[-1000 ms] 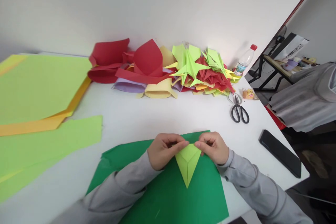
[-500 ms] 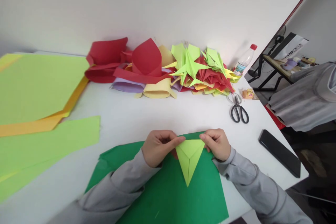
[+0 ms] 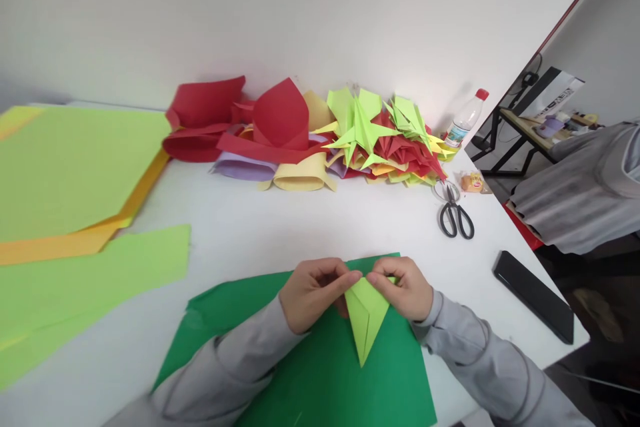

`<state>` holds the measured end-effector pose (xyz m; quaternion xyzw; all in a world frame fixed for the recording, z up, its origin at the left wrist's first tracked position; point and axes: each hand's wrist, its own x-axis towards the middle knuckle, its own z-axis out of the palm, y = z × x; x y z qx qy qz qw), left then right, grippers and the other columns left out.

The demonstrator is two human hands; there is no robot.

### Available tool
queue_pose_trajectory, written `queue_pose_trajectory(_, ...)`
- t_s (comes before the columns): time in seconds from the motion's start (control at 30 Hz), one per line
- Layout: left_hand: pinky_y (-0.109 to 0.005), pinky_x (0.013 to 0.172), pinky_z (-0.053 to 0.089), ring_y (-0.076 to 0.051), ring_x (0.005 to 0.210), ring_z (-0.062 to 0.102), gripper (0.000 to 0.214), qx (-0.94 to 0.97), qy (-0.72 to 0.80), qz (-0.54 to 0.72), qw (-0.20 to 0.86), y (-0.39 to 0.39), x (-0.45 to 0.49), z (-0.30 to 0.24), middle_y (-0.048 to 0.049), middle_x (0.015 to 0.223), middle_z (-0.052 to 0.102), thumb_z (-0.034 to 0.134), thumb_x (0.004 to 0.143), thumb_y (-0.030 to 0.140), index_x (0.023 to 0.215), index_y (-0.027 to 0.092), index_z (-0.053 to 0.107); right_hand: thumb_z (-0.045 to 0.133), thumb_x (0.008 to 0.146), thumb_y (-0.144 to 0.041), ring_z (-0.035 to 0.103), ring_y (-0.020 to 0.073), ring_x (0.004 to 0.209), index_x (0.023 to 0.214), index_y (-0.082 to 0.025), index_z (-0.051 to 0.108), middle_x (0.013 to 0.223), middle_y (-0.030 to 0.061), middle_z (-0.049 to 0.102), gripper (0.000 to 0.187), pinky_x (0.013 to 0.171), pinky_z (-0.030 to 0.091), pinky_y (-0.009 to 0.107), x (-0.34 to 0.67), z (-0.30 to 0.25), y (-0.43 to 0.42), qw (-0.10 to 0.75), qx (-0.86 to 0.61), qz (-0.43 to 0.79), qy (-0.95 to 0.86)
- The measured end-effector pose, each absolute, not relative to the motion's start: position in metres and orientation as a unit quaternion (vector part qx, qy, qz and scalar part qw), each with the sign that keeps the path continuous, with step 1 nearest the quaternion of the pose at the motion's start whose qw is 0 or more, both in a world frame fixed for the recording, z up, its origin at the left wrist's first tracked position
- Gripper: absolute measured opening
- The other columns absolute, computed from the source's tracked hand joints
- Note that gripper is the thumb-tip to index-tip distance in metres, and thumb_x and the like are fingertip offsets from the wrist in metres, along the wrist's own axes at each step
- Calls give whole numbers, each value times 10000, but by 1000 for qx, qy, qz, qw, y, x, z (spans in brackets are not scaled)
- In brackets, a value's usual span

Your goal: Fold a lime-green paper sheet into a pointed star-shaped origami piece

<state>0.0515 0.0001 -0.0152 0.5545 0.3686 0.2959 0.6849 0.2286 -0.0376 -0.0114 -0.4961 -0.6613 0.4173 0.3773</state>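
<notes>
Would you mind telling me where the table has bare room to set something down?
Bare white table lies between the dark green sheet and the paper pile. A smaller patch sits between scissors and phone. The back edge is crowded.

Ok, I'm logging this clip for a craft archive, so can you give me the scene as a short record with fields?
left hand: pinches the top left corner of the folded light green paper
right hand: pinches its top right corner
under it: dark green sheet on the white table
far edge: pile of folded paper figures, curled red sheets
right side: scissors, black phone, water bottle
left side: lime sheets
</notes>
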Motion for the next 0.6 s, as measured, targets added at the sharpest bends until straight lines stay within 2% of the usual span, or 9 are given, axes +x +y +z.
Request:
queue_pose_trajectory(0.1,-234,394,493,-143,380,593,354,539,369,286,701,1,52,-15,20,484,636,737,623,486,602,156,611,519,843,-526,375,86,509,571,-178,465,521,-40,430,445,488,326,217,227,-12,-38,394,-516,409,-641)
queue_pose_trajectory(0.2,-228,386,485,-141,369,590,354,539,366,299,698,2,52,-16,23,465,618,743,621,476,574,156,600,534,828,-535,373,85,504,574,-178,475,524,-39,432,442,483,321,218,228,-12,-37,398,-507,429,-632)
queue_pose_trajectory(0.37,-233,385,488,-134,367,573,338,525,375,329,689,2,51,-19,15,473,621,758,617,463,591,152,628,629,742,-568,333,67,435,615,-184,503,478,-64,409,424,411,263,200,229,-13,-38,367,-503,495,-607)
queue_pose_trajectory(0.53,-256,452,524,-166,500,628,341,516,359,290,722,-1,54,-23,-18,599,697,789,579,441,706,142,685,641,702,-638,380,76,371,632,-192,501,426,-66,431,472,371,275,200,226,-17,-39,395,-533,534,-524)
queue_pose_trajectory(0.6,-269,478,525,-179,519,637,337,544,352,258,717,-3,55,-25,-47,622,717,764,607,447,705,129,712,647,694,-651,388,76,370,641,-190,508,423,-65,442,484,375,284,197,226,-18,-39,405,-535,536,-511)
